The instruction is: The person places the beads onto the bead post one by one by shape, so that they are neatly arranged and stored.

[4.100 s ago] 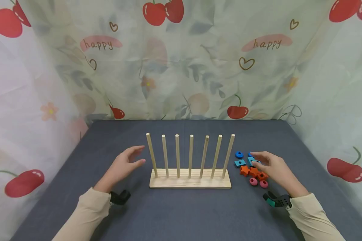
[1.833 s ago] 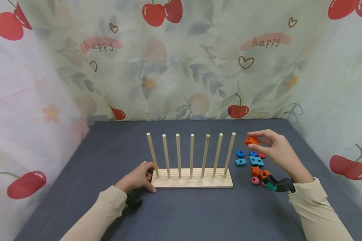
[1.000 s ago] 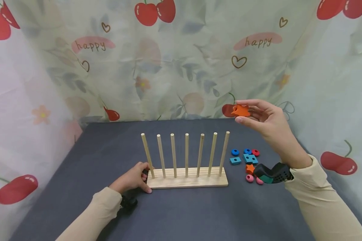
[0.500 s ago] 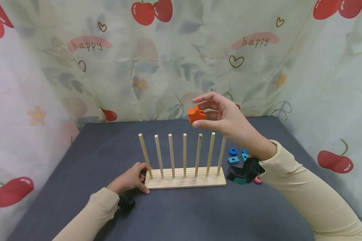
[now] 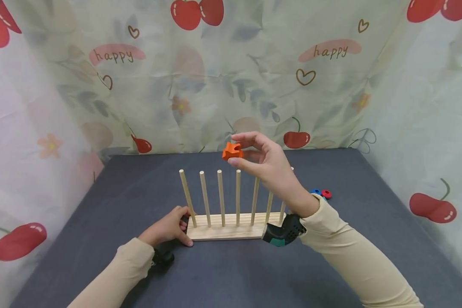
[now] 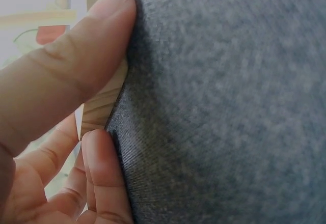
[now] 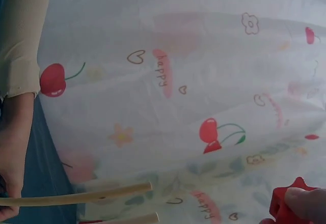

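A wooden peg rack stands on the dark cloth, its flat base point(image 5: 223, 231) carrying a row of upright dowels point(image 5: 238, 196). My left hand point(image 5: 167, 229) grips the base's left end; in the left wrist view the thumb and fingers pinch the base's wooden edge point(image 6: 99, 109). Above the middle dowels, apart from their tips, my right hand point(image 5: 273, 169) pinches an orange star-shaped bead point(image 5: 232, 151) between thumb and fingertips. The right wrist view shows part of that star bead point(image 7: 290, 203), tinted red. My right hand and wrist cover parts of the right-hand dowels.
Right of the rack, a red ring bead point(image 5: 326, 194) and a blue ring bead point(image 5: 316, 191) show past my right sleeve; the arm hides the other beads. A printed curtain point(image 5: 223, 98) stands behind the cloth-covered table point(image 5: 231, 273).
My left hand reached the rack's left end and took hold of it. My right hand picked an orange star bead from the pile, lifted it and carried it left over the dowels.
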### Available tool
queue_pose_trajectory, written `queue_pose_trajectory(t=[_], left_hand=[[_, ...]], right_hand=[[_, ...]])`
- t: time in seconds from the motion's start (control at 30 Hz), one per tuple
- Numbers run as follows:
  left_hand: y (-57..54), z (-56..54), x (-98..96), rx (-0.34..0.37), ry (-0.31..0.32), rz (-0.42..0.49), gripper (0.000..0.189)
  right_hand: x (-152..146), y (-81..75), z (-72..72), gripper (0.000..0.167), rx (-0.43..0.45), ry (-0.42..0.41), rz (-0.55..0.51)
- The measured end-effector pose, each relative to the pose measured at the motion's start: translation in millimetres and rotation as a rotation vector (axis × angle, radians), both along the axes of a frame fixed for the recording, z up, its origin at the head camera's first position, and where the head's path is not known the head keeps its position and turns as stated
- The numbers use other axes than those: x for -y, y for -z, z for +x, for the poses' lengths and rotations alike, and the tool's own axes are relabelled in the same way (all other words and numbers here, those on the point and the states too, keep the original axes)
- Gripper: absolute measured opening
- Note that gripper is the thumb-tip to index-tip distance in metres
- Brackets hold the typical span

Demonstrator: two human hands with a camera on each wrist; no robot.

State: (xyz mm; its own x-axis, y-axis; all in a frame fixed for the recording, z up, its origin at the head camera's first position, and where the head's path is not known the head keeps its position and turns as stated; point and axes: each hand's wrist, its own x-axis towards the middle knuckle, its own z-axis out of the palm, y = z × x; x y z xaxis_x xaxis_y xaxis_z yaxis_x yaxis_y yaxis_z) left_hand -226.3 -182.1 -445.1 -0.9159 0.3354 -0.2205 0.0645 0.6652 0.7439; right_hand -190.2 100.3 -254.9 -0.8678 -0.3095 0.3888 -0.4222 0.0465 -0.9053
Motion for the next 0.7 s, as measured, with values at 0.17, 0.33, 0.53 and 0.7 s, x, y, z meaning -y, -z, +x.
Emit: queue_pose_trajectory(t=[0.17, 0.33, 0.53, 0.7], left_hand=[[0.4, 0.8, 0.3, -0.006, -0.003, -0.004, 0.071], [1.2, 0.9, 0.8, -0.008, -0.006, -0.012, 0.07], [1.7, 1.7, 0.7, -0.015, -0.003, -0.006, 0.07], [2.2, 3.0, -0.9, -0.015, 0.001, 0.005, 0.071]], right_hand=[[12.4, 8.3, -2.4, 0.036, -0.044, 0.056, -0.037], [24.1, 20.9, -8.2, 0.033, -0.111, 0.084, -0.046], [35.1, 46.7, -15.5, 0.034, -0.185, 0.081, -0.045], [39.9, 69.3, -17.1, 0.035, -0.217, 0.114, -0.03]])
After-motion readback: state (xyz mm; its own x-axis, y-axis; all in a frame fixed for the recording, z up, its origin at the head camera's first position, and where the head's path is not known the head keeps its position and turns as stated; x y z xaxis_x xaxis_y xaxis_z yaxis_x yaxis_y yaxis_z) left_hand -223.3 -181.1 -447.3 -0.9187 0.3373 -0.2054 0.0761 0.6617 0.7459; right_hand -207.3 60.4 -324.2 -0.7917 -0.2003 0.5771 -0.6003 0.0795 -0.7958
